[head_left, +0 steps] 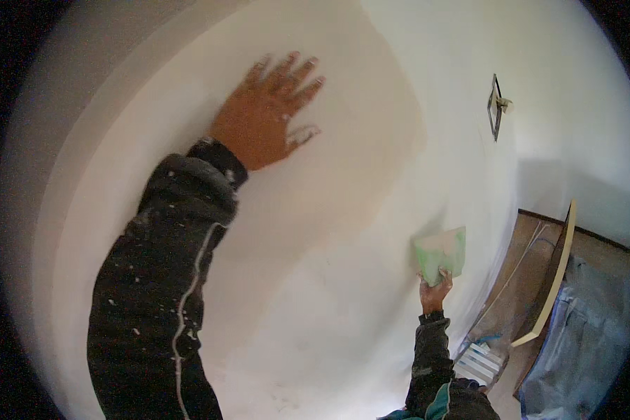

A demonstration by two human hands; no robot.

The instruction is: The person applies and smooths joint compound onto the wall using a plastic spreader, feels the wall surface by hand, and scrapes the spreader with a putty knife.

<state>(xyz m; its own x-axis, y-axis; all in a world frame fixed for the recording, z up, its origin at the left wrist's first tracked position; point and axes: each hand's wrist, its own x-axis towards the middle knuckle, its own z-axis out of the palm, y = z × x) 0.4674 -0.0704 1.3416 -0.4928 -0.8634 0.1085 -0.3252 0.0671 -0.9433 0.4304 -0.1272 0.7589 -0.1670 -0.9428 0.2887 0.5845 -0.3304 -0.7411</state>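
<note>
Wall [315, 315] ahead, pale, carrying a damp-looking beige patch [364, 154] with a curved edge swelling to the right. Resting left hand [262, 115] over that patch, palm to the surface, with fingers spread and thumb out, showing pale residue on the tips; seemingly touching, no telling whether pressing hard or only skimming.

Pinching green pad [441, 245] by its lower end in right hand [434, 295], well apart to the right and looking smaller; showing thumb on the near face, hiding most fingers. Showing beige smear across that face. Casting a shadow on the wall just left of the pad; cannot tell contact from a narrow gap.

Farther right, sitting on the wall: dark-framed fitting [495, 108]. At right, lying on or near the floor: bluish sheeting [581, 329], white slatted object [479, 364].

Risking, by judgement: denting or printing the patch, if soft, through uneven fingertip pressure; shedding specks from the spattered left sleeve [154, 301] by brushing the wall; scoring the surface by tilting the pad onto an edge; losing the pad through gripping one end only; catching the fitting by sweeping too far right.
</note>
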